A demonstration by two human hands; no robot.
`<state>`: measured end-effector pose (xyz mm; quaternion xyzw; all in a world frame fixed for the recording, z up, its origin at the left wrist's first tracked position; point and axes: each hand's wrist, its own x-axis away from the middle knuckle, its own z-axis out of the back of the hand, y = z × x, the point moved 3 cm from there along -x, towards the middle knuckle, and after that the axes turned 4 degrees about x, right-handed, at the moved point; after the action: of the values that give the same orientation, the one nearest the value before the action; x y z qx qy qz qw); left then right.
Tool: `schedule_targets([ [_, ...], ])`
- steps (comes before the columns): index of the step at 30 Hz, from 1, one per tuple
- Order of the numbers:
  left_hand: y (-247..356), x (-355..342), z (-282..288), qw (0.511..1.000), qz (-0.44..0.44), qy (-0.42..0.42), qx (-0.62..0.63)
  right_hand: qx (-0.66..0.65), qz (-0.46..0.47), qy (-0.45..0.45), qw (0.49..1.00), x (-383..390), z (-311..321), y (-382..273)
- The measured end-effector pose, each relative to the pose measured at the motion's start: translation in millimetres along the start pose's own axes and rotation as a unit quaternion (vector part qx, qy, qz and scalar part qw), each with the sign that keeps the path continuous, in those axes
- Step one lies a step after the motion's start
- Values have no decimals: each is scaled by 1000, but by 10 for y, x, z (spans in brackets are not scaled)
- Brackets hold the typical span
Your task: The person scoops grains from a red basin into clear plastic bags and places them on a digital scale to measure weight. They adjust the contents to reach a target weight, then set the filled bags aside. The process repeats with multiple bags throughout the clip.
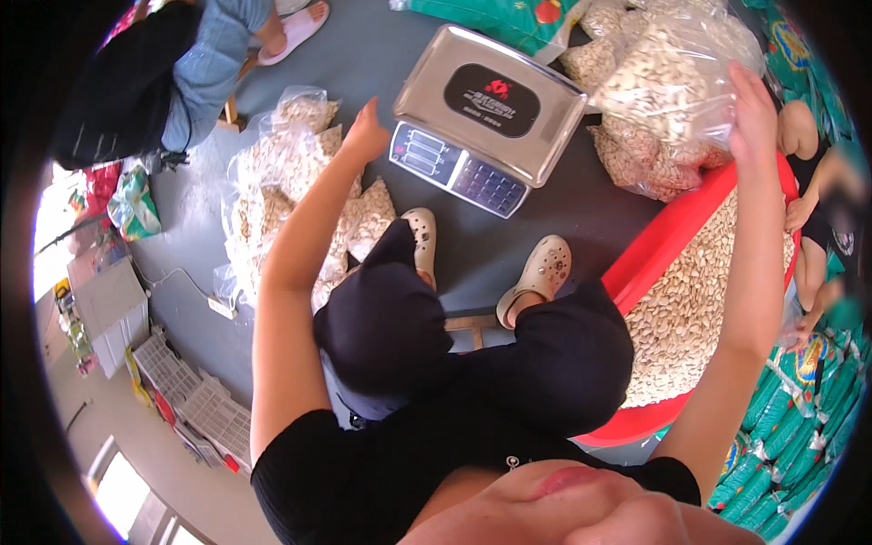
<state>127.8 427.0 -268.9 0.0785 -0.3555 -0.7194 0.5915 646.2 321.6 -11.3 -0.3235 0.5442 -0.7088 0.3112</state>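
Note:
My right hand (752,113), at the far right, is closed on the edge of a clear plastic bag of pale seeds (663,77). The bag rests over other filled bags beside the digital scale (504,100). My left hand (366,136) is just left of the scale, its fingers curled in with nothing visible in them. The scale has a bare steel plate and a keypad with displays facing me. Below my right arm stands a red tub (668,232), full of loose pale seeds (681,318).
Several filled seed bags (282,182) lie on the floor at left. A bag of reddish seeds (645,159) sits by the tub. Green sacks (799,427) are stacked at right. One person (204,86) sits far left; other people's arms (813,195) reach the tub's right side.

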Motion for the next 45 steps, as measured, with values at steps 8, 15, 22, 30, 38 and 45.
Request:
schedule_targets([
  [8,-615,-248,-434,969,155,-27,191,-22,-109,-114,987,603,-1725,872],
  [15,-1111,-377,-554,965,89,-131,209,-91,-135,-83,983,1276,-1468,1934],
  [22,-943,-113,-878,956,76,-194,208,-102,-341,-139,924,1523,-1338,2878],
  [30,-1286,459,-1263,922,66,-206,321,-160,-334,-207,905,1237,-1493,2839],
  [38,-736,872,-833,911,137,-222,319,6,-265,-264,927,789,-1676,2697],
  [45,-24,589,355,975,-64,4,-211,105,-19,-161,981,469,-2170,1827],
])
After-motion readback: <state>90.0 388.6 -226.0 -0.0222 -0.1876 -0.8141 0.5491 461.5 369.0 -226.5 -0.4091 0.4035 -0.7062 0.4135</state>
